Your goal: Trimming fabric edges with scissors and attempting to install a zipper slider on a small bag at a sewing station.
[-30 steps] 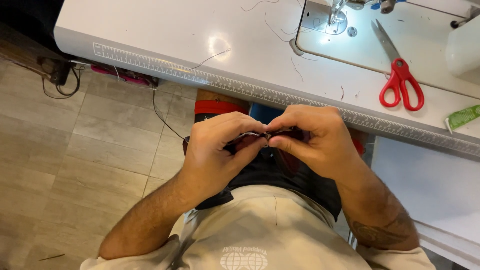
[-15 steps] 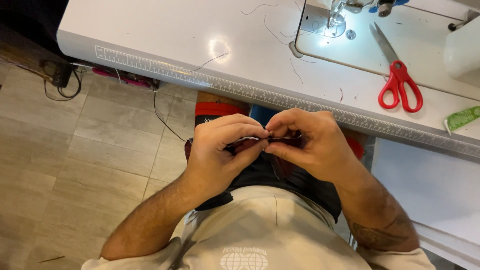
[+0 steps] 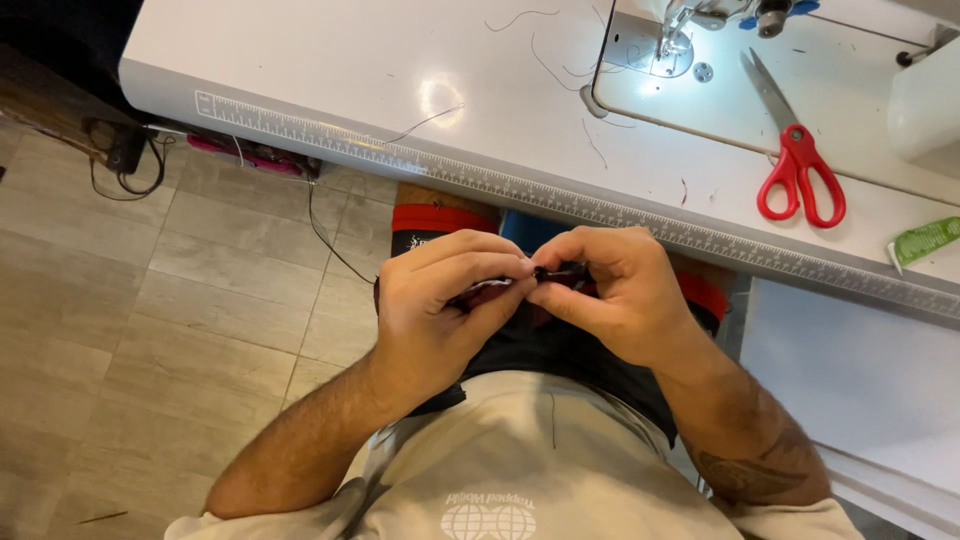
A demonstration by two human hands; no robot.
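Both hands mid-frame, left hand (image 3: pixel 440 310) and right hand (image 3: pixel 610 295) fingertips pinching small dark piece (image 3: pixel 555 272); keep pinch tight, pull evenly

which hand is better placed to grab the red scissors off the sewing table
Right, probably. The right hand sits on the same side as the red scissors, which lie on the sewing table up and to its right. The left hand is farther off. Both pinch a small dark piece.
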